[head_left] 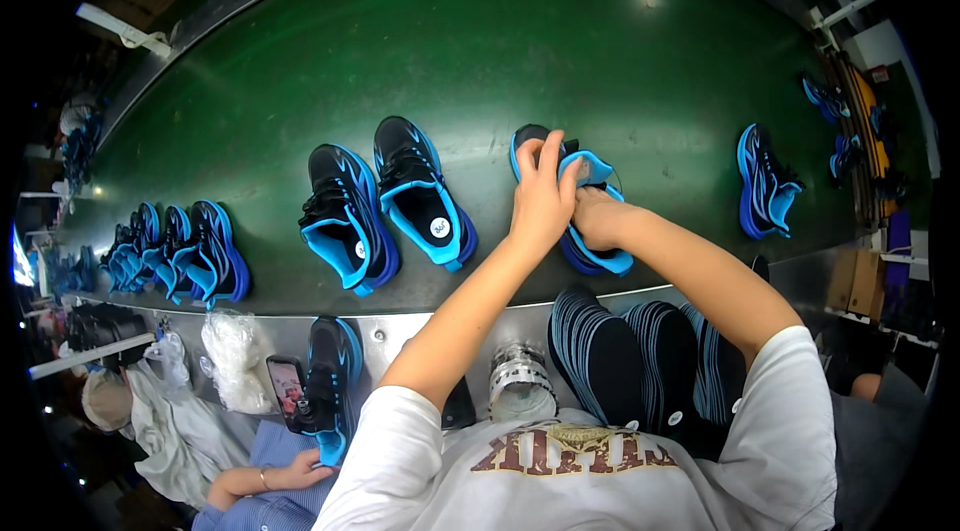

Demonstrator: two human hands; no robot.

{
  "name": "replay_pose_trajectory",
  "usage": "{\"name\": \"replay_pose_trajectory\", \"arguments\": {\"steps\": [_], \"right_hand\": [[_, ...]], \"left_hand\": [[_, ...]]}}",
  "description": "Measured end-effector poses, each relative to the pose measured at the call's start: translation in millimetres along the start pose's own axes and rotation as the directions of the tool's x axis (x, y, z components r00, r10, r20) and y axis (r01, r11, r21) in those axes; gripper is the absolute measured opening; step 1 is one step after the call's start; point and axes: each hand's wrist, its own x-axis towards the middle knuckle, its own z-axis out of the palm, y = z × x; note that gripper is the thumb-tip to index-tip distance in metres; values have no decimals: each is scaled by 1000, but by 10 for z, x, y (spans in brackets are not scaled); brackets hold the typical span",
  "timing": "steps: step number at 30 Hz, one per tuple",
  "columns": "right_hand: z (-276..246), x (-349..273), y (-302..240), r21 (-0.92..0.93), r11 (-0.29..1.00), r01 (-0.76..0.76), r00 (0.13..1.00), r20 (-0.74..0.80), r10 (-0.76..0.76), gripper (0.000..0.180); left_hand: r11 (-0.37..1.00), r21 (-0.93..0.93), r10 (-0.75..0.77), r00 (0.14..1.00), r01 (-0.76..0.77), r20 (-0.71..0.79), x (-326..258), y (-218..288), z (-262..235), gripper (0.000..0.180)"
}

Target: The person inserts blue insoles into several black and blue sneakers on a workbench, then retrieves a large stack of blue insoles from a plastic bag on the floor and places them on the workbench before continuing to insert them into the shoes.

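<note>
A black and blue sneaker (pixel 612 262) lies on the green belt (pixel 480 51) before me, its toe pointing away. My left hand (pixel 543 197) pinches at its tongue and laces from the left, fingers bent over the upper. The fingers of my right hand (pixel 602 218) reach down into the shoe's opening, where they are hidden. Part of the light blue lining shows around both hands. To the left stands a pair of like sneakers, a left one (pixel 350 221) and a right one (pixel 425 193), with round white stickers on the insoles inside.
Stacks of black insoles (pixel 598 356) with blue-striped edges lie close to my body, beside a clear jar (pixel 522 383). One sneaker (pixel 764 183) sits farther right; several (pixel 205 251) stand left. At lower left, a co-worker's hand (pixel 305 471) touches another sneaker (pixel 328 386) beside a phone (pixel 288 393).
</note>
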Motion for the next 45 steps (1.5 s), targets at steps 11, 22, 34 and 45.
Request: {"name": "replay_pose_trajectory", "arguments": {"steps": [11, 22, 34, 45], "right_hand": [[223, 707, 84, 172, 984, -39, 975, -209, 75, 29], [100, -196, -2, -93, 962, 256, 944, -193, -270, 38], [706, -917, -114, 162, 972, 167, 606, -795, 28, 15], [816, -1259, -8, 336, 910, 243, 589, -796, 137, 37]], "left_hand": [[896, 128, 409, 902, -426, 140, -65, -260, 137, 36], [964, 45, 252, 952, -264, 176, -7, -421, 4, 42], [901, 107, 394, 896, -420, 205, -138, -316, -67, 36], [685, 424, 483, 805, -592, 344, 92, -221, -424, 31]]}}
